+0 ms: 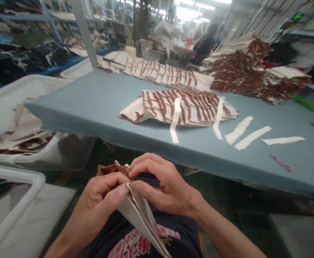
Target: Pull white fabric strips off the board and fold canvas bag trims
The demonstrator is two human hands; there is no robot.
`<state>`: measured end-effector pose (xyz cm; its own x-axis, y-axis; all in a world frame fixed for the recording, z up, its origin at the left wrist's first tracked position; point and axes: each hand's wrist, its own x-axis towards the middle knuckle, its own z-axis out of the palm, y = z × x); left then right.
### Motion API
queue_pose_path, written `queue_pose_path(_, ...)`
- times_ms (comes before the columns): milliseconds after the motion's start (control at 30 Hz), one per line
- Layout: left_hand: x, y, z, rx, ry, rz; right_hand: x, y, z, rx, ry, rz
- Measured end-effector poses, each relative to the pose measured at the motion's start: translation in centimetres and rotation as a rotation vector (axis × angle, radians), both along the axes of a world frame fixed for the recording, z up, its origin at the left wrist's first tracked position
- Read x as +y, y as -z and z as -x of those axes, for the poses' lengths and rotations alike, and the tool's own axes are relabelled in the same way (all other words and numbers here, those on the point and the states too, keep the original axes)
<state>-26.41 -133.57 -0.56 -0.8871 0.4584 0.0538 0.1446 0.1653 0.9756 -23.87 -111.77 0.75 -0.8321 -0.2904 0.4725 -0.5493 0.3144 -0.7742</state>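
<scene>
A cream fabric piece with brown trim (pixel 138 211) hangs between my hands, close to my body and in front of the table's near edge. My left hand (pixel 100 197) pinches its upper edge between thumb and fingers. Touching the same edge from the other side, my right hand (pixel 162 182) is closed on the fabric with thumb and fingertips. Brown folds of the piece stick up behind my left fingers. The exact spot between the fingertips is partly hidden.
On the blue-covered table (pixel 78 104) lie a stack of cream-and-brown pieces (pixel 183 107), white strips (pixel 253 138) and small pink-handled scissors (pixel 281 163). Behind are another row (pixel 162 73) and a big heap (pixel 242 66). White bins (pixel 38 150) stand left; a person (pixel 205 44) sits farther back.
</scene>
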Motion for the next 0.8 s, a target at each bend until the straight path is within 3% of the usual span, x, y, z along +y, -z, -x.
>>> queue_pose_path(100, -0.2, -0.5, 0.4, 0.044, 0.030, 0.027, 0.9, -0.5, 1.4, 0.091, -0.124, -0.061)
queue_pose_path(267, -0.5, -0.7, 0.8, 0.067, 0.101, 0.092, 1.8, -1.3, 2.8, 0.160, -0.194, -0.269)
queue_pose_path(567, -1.2, 0.9, 2.1, 0.015, 0.174, 0.059, 2.0, -2.1, 3.8, -0.084, -0.215, -0.449)
queue_pose_path(800, 0.3, -0.3, 3.7, -0.028, 0.340, 0.150, 2.4, -3.2, 5.5, -0.272, -0.269, -0.513)
